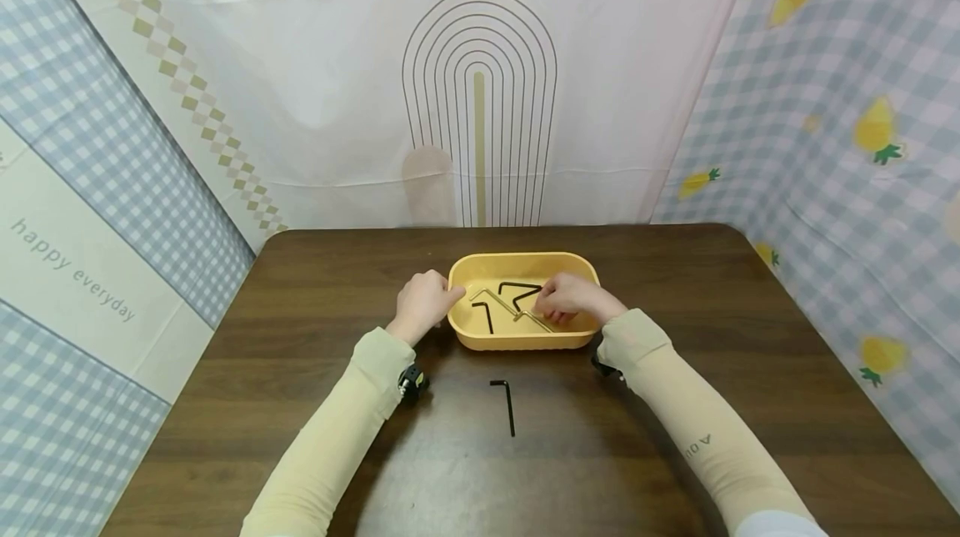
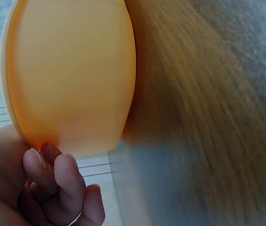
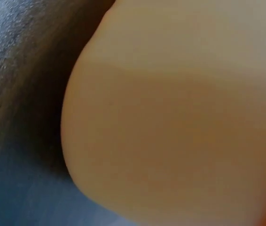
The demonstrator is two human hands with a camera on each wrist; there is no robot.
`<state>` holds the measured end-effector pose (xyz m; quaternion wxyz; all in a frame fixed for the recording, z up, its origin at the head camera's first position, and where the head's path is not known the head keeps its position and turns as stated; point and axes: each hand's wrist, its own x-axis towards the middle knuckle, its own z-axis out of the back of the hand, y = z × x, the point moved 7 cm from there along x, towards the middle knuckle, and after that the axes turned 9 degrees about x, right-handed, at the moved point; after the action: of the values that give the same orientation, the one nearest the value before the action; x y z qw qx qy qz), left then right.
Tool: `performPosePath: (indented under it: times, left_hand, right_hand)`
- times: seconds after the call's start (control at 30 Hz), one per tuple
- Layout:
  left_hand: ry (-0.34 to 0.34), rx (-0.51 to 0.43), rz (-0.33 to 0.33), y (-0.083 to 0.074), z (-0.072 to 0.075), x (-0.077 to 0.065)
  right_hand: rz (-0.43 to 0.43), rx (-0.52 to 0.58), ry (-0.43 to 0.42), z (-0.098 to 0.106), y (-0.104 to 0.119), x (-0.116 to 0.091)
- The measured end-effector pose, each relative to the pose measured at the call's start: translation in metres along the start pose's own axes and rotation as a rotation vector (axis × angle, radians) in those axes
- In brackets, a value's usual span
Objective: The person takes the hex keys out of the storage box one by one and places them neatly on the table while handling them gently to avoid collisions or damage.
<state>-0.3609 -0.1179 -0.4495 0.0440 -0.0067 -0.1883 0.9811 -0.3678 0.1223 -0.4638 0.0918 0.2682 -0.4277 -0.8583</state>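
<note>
Your left hand grips the left rim of the yellow tray, which sits on the counter. Your right hand is inside, toward the right end, by black hex keys and brass ones; cannot tell whether it pinches any. A loose key, black, lies nearer you.

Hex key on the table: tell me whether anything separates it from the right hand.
The near wall of the tray stands between the right hand, inside it, and the key; nothing else visible does.
</note>
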Motion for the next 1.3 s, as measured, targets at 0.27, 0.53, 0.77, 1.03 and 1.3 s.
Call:
performPosePath:
  times: [0.27, 0.53, 0.77, 1.03, 1.3]
  left_hand:
    - [-0.001, -0.004, 0.005, 0.0, -0.001, -0.001]
    - [-0.007, 0.0, 0.01, -0.001, -0.002, -0.001]
    - [-0.01, 0.003, 0.009, -0.001, -0.002, -0.002]
    - [-0.01, 0.005, 0.01, 0.0, -0.001, -0.002]
    - [-0.01, 0.002, 0.008, -0.001, 0.0, -0.002]
  right_hand:
    - [0.015, -0.077, -0.013, -0.006, 0.0, 0.002]
    - [0.01, -0.009, -0.07, -0.011, -0.004, 0.002]
    - [0.018, -0.006, -0.083, -0.015, -0.002, 0.0]
    - [0.034, -0.05, -0.099, -0.017, 0.0, 0.0]
    - [0.053, -0.057, -0.097, -0.016, 0.0, 0.001]
